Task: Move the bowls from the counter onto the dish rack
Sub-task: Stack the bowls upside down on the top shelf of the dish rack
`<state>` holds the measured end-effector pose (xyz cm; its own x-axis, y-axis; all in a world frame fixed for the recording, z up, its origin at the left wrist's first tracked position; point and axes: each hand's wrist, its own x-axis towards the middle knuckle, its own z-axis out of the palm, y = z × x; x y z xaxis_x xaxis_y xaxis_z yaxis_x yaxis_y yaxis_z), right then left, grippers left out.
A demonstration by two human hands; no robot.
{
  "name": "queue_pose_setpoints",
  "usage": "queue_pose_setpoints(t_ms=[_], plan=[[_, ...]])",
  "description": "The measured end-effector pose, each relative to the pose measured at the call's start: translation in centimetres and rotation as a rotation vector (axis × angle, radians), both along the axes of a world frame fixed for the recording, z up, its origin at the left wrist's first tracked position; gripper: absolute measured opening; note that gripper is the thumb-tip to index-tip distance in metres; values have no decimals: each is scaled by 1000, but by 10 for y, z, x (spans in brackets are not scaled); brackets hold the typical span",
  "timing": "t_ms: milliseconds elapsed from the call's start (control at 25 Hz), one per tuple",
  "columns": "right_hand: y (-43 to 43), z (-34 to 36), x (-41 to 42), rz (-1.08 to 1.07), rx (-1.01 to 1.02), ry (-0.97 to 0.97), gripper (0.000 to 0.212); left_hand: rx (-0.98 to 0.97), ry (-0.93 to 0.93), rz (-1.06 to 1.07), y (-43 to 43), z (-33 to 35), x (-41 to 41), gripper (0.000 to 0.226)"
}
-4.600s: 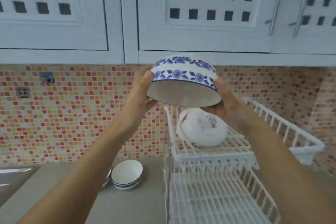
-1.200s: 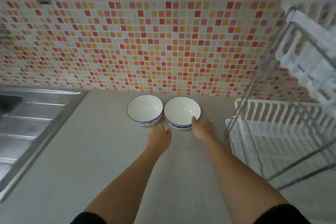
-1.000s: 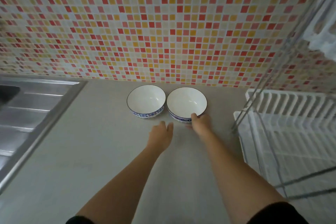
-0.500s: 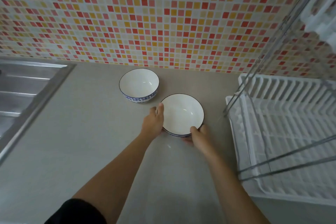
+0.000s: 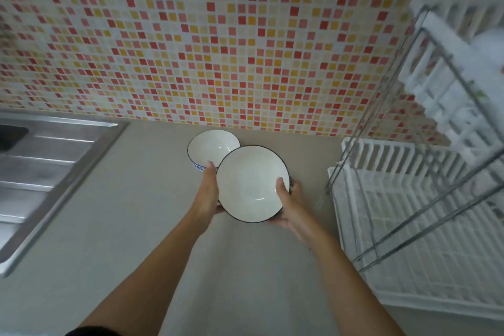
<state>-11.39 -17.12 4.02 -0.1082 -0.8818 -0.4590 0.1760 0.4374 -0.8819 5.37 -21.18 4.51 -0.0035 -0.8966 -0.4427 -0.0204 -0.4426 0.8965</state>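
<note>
I can read no text, label, brand or number anywhere here. The bowl (image 5: 252, 183) I'm holding shows a plain white inside, and the tiled wall (image 5: 218, 49) behind it carries no lettering.

Both hands (image 5: 208, 194) (image 5: 290, 203) cupped, arms outstretched
</note>
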Motion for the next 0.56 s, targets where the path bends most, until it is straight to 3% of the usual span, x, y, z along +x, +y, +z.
queue_pose_setpoints(t_ms=[160, 280, 360, 480, 520, 560], plan=[[6, 74, 16, -39, -72, -47, 18, -147, 204, 117, 12, 68, 7, 63], [14, 137, 25, -144, -328, -49, 15, -348, 232, 146, 18, 132, 8, 61], [24, 174, 27, -188, -512, -39, 36, -532, 201, 81, 26, 177, 7, 77], [48, 226, 15, -105, -774, -69, 76, -836, 368, -36, 47, 235, 7, 92], [60, 241, 9, -74, -836, -52, 84, -901, 395, -68, 53, 249, 3, 88], [69, 252, 0, -64, -892, -24, 84, -973, 382, -93, 60, 260, -4, 64]])
